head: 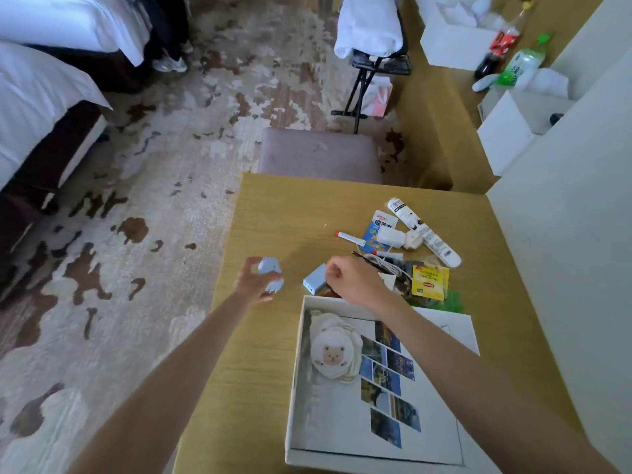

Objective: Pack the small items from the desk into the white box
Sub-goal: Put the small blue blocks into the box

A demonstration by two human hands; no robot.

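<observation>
The white box lies open on the wooden desk, holding a round sheep plush on a sheet with photo tiles. My left hand holds a light blue plug adapter above the desk's left edge. My right hand pinches a light blue charger block just beyond the box's far rim. Behind them lies a heap of small items: a white tube, a red-capped pen, a white charger, a blue sachet, a yellow packet and a white cable.
A purple stool stands at the desk's far edge. A white wall bounds the desk on the right. Further back, a long counter carries white boxes and bottles. Patterned carpet and beds lie to the left.
</observation>
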